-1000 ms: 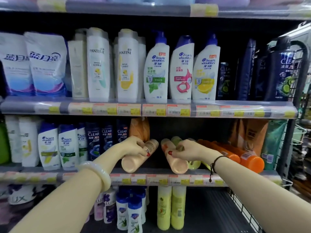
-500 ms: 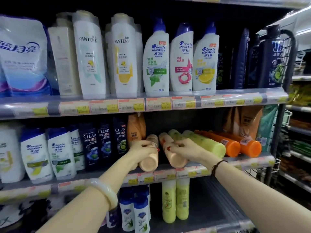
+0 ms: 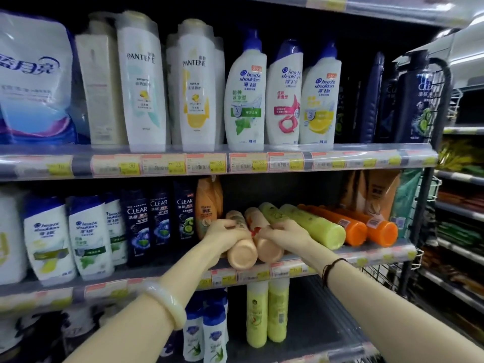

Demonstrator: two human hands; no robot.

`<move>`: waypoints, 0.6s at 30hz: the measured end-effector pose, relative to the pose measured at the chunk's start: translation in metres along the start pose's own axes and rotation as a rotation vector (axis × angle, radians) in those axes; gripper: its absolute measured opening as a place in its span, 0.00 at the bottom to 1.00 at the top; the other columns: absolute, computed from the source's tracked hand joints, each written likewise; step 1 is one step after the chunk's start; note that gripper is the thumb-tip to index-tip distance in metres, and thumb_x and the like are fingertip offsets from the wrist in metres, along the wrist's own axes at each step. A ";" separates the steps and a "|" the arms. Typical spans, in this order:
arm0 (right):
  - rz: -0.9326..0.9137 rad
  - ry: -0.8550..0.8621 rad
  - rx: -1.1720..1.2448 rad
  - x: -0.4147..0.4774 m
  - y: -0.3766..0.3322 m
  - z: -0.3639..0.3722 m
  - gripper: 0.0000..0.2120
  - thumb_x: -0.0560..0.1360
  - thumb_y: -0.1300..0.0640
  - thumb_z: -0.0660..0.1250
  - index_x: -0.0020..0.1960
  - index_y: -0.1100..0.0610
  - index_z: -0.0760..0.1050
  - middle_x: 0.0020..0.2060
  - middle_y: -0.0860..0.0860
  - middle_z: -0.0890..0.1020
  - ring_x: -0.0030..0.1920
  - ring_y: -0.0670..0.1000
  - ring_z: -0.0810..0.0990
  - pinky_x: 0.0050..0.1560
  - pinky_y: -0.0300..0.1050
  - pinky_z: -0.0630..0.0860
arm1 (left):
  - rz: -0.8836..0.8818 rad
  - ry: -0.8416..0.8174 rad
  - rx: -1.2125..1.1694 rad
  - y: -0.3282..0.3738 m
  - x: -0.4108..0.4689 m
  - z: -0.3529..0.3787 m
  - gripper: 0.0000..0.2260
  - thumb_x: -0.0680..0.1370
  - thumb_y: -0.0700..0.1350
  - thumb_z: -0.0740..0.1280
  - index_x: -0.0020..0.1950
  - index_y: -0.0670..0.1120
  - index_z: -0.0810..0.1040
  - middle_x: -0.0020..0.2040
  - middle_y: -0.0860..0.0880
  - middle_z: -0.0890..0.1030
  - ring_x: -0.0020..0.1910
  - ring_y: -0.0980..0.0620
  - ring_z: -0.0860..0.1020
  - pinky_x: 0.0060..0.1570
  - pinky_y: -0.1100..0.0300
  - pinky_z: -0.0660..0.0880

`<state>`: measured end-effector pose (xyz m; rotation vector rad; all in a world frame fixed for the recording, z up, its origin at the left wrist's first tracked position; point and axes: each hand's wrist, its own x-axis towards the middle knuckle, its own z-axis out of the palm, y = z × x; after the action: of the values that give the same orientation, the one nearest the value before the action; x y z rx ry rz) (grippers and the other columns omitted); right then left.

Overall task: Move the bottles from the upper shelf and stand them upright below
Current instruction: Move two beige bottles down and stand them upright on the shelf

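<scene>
- Step in hand, as I read it: pickup. Your left hand [image 3: 222, 235] is wrapped over one peach bottle [image 3: 242, 244], your right hand [image 3: 284, 235] over the peach bottle beside it [image 3: 267, 238]; fingers are curled down on each.
- Both bottles lie on their sides on the middle shelf [image 3: 366, 254], bases toward you, touching each other, bases out past the shelf edge.
- Just right of them lie two green bottles [image 3: 314, 226], then two orange bottles [image 3: 366, 227], all on their sides too.
- On the lower shelf [image 3: 314, 328], two yellow-green bottles [image 3: 267, 313] already stand upright. Bare floor shows to their right.
- Next move, my guess: draw each bottle out over the edge, turn it upright, and set it down beside the standing pair without knocking them.
- Hard to read: the caps point into the dark, so you can't tell how they face. Your fingertips hide the labels. The lower shelf front is cut off by the frame.
</scene>
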<state>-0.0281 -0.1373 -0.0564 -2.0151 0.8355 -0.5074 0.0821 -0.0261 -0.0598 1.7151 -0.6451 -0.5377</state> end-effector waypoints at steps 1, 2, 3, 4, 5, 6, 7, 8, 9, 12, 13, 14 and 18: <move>0.010 0.000 0.007 0.001 0.000 0.001 0.23 0.73 0.47 0.68 0.61 0.62 0.76 0.48 0.54 0.79 0.47 0.51 0.77 0.33 0.35 0.68 | 0.000 -0.010 -0.004 0.000 0.001 0.000 0.31 0.70 0.41 0.74 0.71 0.41 0.68 0.65 0.40 0.76 0.56 0.45 0.78 0.57 0.52 0.77; 0.016 0.002 0.027 0.002 0.000 0.001 0.24 0.74 0.47 0.67 0.63 0.62 0.75 0.49 0.54 0.79 0.48 0.51 0.77 0.33 0.35 0.69 | -0.002 -0.021 -0.018 0.000 0.001 0.000 0.31 0.70 0.41 0.74 0.71 0.41 0.68 0.64 0.40 0.76 0.55 0.45 0.78 0.56 0.53 0.77; 0.029 -0.002 0.056 0.003 0.001 0.002 0.25 0.74 0.47 0.66 0.64 0.62 0.74 0.49 0.54 0.79 0.48 0.51 0.77 0.34 0.35 0.70 | -0.005 -0.032 -0.044 -0.001 0.002 0.001 0.31 0.71 0.41 0.73 0.71 0.41 0.67 0.64 0.40 0.76 0.54 0.45 0.78 0.56 0.53 0.77; 0.042 -0.002 0.087 0.004 0.001 0.003 0.25 0.74 0.47 0.66 0.65 0.62 0.73 0.50 0.54 0.79 0.49 0.52 0.77 0.35 0.36 0.71 | -0.011 -0.041 -0.078 -0.002 0.003 0.002 0.30 0.71 0.42 0.73 0.72 0.41 0.67 0.63 0.40 0.77 0.54 0.45 0.78 0.56 0.52 0.77; 0.057 0.001 0.116 0.003 0.000 0.004 0.25 0.75 0.48 0.66 0.66 0.63 0.72 0.50 0.54 0.78 0.49 0.52 0.77 0.35 0.36 0.71 | -0.014 -0.046 -0.110 -0.003 0.004 0.004 0.31 0.72 0.42 0.73 0.72 0.42 0.66 0.63 0.40 0.77 0.55 0.45 0.79 0.56 0.52 0.77; 0.068 0.010 0.149 0.002 0.001 0.006 0.24 0.75 0.49 0.66 0.65 0.63 0.72 0.50 0.55 0.78 0.49 0.52 0.77 0.36 0.37 0.71 | -0.014 -0.042 -0.135 -0.005 0.005 0.005 0.31 0.72 0.43 0.73 0.73 0.43 0.66 0.63 0.40 0.77 0.54 0.45 0.79 0.54 0.52 0.78; 0.083 0.019 0.197 0.002 0.003 0.006 0.23 0.75 0.51 0.66 0.65 0.63 0.72 0.50 0.56 0.78 0.49 0.53 0.77 0.37 0.38 0.72 | -0.012 -0.029 -0.156 -0.007 0.005 0.007 0.31 0.72 0.43 0.73 0.73 0.44 0.65 0.64 0.40 0.76 0.54 0.45 0.79 0.52 0.53 0.78; 0.094 0.029 0.259 0.001 0.005 0.007 0.22 0.75 0.52 0.67 0.64 0.64 0.73 0.50 0.57 0.78 0.50 0.54 0.77 0.41 0.41 0.74 | -0.008 -0.012 -0.180 -0.009 0.006 0.009 0.31 0.72 0.43 0.73 0.73 0.44 0.65 0.64 0.40 0.76 0.53 0.45 0.79 0.51 0.53 0.78; 0.101 0.039 0.320 0.000 0.007 0.007 0.22 0.75 0.53 0.67 0.64 0.64 0.73 0.51 0.57 0.78 0.50 0.55 0.77 0.44 0.43 0.75 | -0.003 0.004 -0.206 -0.010 0.007 0.011 0.31 0.72 0.43 0.73 0.73 0.44 0.65 0.65 0.40 0.75 0.52 0.45 0.79 0.50 0.53 0.78; 0.080 0.056 0.401 -0.003 0.014 0.006 0.20 0.75 0.56 0.67 0.65 0.63 0.72 0.49 0.56 0.78 0.50 0.55 0.77 0.51 0.48 0.75 | 0.028 0.025 -0.247 -0.014 0.006 0.013 0.31 0.72 0.40 0.72 0.73 0.43 0.65 0.68 0.40 0.72 0.54 0.47 0.77 0.51 0.55 0.76; 0.072 0.058 0.418 -0.004 0.015 0.005 0.21 0.75 0.57 0.67 0.65 0.62 0.72 0.48 0.55 0.78 0.50 0.55 0.77 0.53 0.49 0.75 | 0.049 0.032 -0.238 -0.015 0.005 0.013 0.31 0.72 0.39 0.72 0.73 0.43 0.65 0.70 0.41 0.71 0.56 0.48 0.76 0.52 0.57 0.75; 0.063 0.061 0.434 -0.004 0.016 0.005 0.22 0.75 0.57 0.68 0.67 0.62 0.71 0.49 0.55 0.77 0.52 0.56 0.77 0.56 0.50 0.75 | 0.070 0.040 -0.231 -0.016 0.004 0.013 0.31 0.71 0.38 0.72 0.73 0.43 0.66 0.71 0.42 0.71 0.58 0.48 0.75 0.53 0.57 0.74; 0.046 0.081 0.518 -0.006 0.024 0.006 0.28 0.73 0.57 0.69 0.71 0.61 0.67 0.60 0.58 0.78 0.58 0.59 0.79 0.62 0.58 0.76 | 0.116 0.059 -0.289 -0.017 -0.006 0.016 0.33 0.70 0.36 0.73 0.73 0.46 0.65 0.70 0.44 0.72 0.58 0.47 0.76 0.57 0.53 0.76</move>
<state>-0.0377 -0.1390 -0.0797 -1.5059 0.7081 -0.7018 0.0690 -0.0307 -0.0795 1.4081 -0.5894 -0.4721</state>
